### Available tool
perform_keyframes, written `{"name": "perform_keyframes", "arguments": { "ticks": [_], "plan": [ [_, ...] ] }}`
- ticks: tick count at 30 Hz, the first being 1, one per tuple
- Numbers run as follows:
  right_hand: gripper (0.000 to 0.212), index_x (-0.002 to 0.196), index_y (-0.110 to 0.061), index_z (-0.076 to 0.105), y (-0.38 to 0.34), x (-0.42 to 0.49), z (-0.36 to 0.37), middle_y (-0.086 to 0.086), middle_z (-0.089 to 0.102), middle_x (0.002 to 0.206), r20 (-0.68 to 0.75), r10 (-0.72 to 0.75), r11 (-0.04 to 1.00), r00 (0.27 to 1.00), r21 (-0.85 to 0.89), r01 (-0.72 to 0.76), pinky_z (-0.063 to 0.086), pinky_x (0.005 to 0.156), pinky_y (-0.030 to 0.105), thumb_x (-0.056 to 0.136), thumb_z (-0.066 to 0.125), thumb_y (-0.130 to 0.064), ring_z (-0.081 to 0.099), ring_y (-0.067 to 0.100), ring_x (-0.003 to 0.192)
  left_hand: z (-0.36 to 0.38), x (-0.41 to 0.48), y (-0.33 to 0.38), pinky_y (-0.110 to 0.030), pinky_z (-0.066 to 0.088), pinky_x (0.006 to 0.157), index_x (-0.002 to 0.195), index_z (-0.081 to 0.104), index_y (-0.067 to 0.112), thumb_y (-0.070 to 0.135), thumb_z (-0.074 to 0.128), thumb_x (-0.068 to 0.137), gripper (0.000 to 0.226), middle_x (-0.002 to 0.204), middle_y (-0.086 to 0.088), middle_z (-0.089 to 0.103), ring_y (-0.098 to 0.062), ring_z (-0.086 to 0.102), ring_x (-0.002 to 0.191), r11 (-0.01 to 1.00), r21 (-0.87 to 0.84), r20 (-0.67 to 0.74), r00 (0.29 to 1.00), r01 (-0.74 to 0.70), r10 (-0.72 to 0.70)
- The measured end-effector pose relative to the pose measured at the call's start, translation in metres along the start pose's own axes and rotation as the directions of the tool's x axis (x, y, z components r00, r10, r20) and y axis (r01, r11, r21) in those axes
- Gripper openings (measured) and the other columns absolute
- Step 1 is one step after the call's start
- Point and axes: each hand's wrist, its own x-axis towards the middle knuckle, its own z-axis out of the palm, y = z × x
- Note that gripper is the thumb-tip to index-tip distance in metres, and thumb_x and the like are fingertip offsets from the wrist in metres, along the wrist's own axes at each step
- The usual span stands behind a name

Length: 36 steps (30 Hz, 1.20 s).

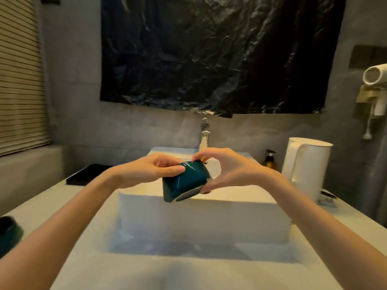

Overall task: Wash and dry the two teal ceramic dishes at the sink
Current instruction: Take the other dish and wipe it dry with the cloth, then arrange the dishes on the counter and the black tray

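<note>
A teal ceramic dish (184, 182) is held tilted above the white square sink (201, 216), its pale unglazed base turned toward me. My left hand (150, 170) pinches its upper left edge with thumb and fingers. My right hand (226, 168) grips it from the right, fingertips on the top rim and thumb under the base. A second teal dish (9, 232) stands on the counter at the far left edge, partly cut off by the frame. The chrome tap (204, 137) rises behind the sink; I see no water running.
A white electric kettle (305, 168) and an amber pump bottle (270, 161) stand right of the sink. A black flat tray (88, 174) lies on the counter at the left. Black plastic sheet (209, 53) covers the wall above. A hair dryer (374, 76) hangs at right.
</note>
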Motion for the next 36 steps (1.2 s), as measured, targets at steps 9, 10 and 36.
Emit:
{"name": "perform_keyframes", "arguments": {
  "ticks": [9, 10, 36],
  "plan": [
    [0.046, 0.101, -0.023, 0.052, -0.078, 0.088, 0.083, -0.008, 0.056, 0.098, -0.162, -0.454, 0.858, 0.876, -0.346, 0.38, 0.044, 0.075, 0.033, 0.066, 0.077, -0.039, 0.047, 0.012, 0.089, -0.054, -0.116, -0.028, -0.021, 0.047, 0.064, 0.091, 0.067, 0.022, 0.02, 0.073, 0.08, 0.013, 0.076, 0.013, 0.065, -0.005, 0.06, 0.07, 0.91, 0.377, -0.305, 0.951, 0.169, -0.051],
    [0.046, 0.1, -0.023, 0.051, -0.085, 0.097, 0.094, -0.007, 0.055, 0.097, -0.172, -0.483, 0.841, 0.858, -0.364, 0.4, 0.043, 0.073, 0.031, 0.066, 0.077, -0.038, 0.046, 0.013, 0.087, -0.057, -0.128, -0.035, -0.024, 0.049, 0.068, 0.093, 0.067, 0.023, 0.021, 0.073, 0.08, 0.015, 0.079, 0.013, 0.066, -0.007, 0.061, 0.075, 0.889, 0.413, -0.347, 0.937, 0.199, -0.049],
    [0.026, 0.101, -0.016, 0.053, -0.094, 0.141, 0.262, 0.0, 0.057, 0.103, 0.126, -0.475, 0.767, 0.871, -0.425, 0.48, 0.041, 0.076, 0.033, 0.081, 0.068, -0.025, 0.049, 0.021, 0.092, -0.019, -0.212, -0.179, -0.027, 0.025, 0.103, 0.114, 0.058, 0.029, 0.038, 0.059, 0.088, 0.028, 0.101, 0.016, 0.055, -0.004, 0.049, 0.099, 0.568, 0.65, -0.528, 0.838, 0.505, -0.141]
  ]
}}
